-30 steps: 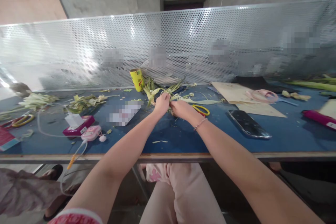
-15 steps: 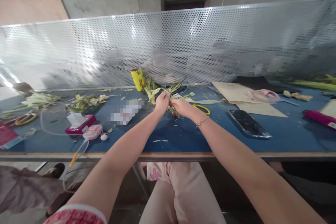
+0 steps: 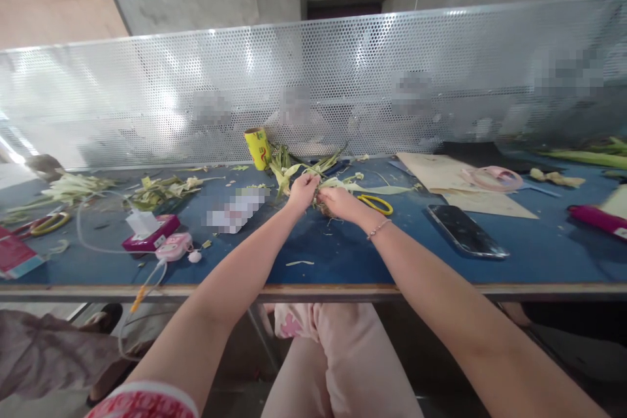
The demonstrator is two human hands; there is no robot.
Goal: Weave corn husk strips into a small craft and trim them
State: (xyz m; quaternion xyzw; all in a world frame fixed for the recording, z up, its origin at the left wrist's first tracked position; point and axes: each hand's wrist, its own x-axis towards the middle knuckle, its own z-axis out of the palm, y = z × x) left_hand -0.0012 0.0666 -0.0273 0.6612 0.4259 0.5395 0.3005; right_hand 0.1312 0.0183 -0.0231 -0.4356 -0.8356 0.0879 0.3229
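Close together over the middle of the blue table (image 3: 337,268), my two hands work at a small bundle of plant leaves (image 3: 321,204). My left hand (image 3: 302,189) is closed, its fingers pinching the upper left of the bundle. Beside it, my right hand (image 3: 337,199) is closed too, thumb and fingers pressed on the bundle's right side. A brownish part with thin stringy fibres shows beneath the fingers; most of the bundle is hidden. Long green and pale leaves (image 3: 284,173) lie just behind. Yellow-handled scissors (image 3: 377,204) rest right of my right hand.
A yellow printed tube (image 3: 257,149) stands before the perforated metal screen (image 3: 343,91). At right lie a dark phone (image 3: 465,230) and brown card sheets (image 3: 426,170). At left are leaf piles (image 3: 164,192), a magenta tissue box (image 3: 151,234) and a pink device with a cable (image 3: 174,246).
My hands stay in nearly the same place, with only slight finger shifts on the bundle. The things on the table have not visibly moved.
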